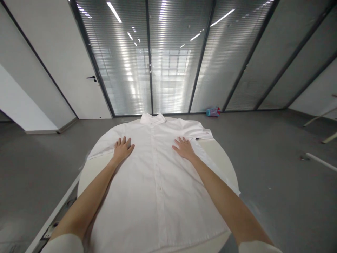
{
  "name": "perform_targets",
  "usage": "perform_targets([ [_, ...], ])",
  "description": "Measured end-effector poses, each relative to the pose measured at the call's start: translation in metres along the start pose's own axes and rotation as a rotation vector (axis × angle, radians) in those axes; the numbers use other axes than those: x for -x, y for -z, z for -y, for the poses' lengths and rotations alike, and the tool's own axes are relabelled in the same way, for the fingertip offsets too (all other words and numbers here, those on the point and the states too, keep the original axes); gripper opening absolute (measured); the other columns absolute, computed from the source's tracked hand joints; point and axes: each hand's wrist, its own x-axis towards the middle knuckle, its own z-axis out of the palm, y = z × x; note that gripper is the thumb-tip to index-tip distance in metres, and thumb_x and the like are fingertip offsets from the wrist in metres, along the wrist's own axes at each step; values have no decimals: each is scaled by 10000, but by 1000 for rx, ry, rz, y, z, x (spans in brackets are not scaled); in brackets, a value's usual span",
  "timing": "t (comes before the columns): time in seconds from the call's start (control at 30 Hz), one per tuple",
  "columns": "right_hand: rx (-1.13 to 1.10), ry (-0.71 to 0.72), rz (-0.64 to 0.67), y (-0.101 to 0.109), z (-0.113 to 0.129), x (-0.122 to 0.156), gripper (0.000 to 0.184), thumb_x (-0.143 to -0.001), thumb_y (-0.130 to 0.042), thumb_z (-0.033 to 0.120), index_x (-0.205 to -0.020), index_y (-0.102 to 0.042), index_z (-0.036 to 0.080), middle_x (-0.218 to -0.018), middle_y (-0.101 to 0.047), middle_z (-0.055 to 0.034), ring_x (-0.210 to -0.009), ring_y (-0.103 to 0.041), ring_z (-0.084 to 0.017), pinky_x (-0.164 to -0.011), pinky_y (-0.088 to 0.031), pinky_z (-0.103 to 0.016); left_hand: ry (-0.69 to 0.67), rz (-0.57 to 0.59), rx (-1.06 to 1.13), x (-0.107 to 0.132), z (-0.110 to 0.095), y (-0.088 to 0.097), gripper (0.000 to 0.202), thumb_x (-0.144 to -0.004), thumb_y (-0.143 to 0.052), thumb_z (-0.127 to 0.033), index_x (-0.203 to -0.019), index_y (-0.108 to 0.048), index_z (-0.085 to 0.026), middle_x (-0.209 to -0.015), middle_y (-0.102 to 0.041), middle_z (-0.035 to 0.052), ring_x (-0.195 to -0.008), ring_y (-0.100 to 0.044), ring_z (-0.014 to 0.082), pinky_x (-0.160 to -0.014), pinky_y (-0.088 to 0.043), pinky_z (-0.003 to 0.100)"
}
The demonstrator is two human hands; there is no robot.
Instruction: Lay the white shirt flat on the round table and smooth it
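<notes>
White shirt (158, 175) spread front-up on round table (223, 154), collar (153, 118) far side, left hand (122, 149) and right hand (184, 148) flat, fingers spread, pressing chest area, gripping nothing.

No text, label, brand, number or sign could be read anywhere: the white shirt (158, 175) showed none, and the small blue-and-pink object (213, 111) on the floor was too small to make out.

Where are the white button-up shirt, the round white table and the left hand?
white button-up shirt (158, 182): head view, button placket.
round white table (221, 158): head view, bare right side.
left hand (122, 149): head view, back of hand.
</notes>
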Motion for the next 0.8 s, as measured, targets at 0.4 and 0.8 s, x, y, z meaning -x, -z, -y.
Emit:
perform_targets([
  [0.4, 45, 32, -38, -3, -2, -2, 607, -1011, -326, 559, -1511, -436, 234, -1614, -316, -108, -1483, -259, -347, -1189, -209, -525, -9, 10, 39, 5, 3, 2, 573, -982, -425, -474, -1485, -476, -204, -1584, -367, 143, -1460, -286, 391, -1161, -256, 515],
  [0.8, 64, 25, -39, 1, 2, 1, 596, -1013, -325, 549, -1504, -444, 231, -1604, -337, -111, -1476, -277, -340, -1185, -214, -520, -16, 43, 9, 5, 0, 9, 560, -982, -404, -473, -1471, -486, -214, -1571, -380, 146, -1447, -300, 374, -1142, -269, 496],
])
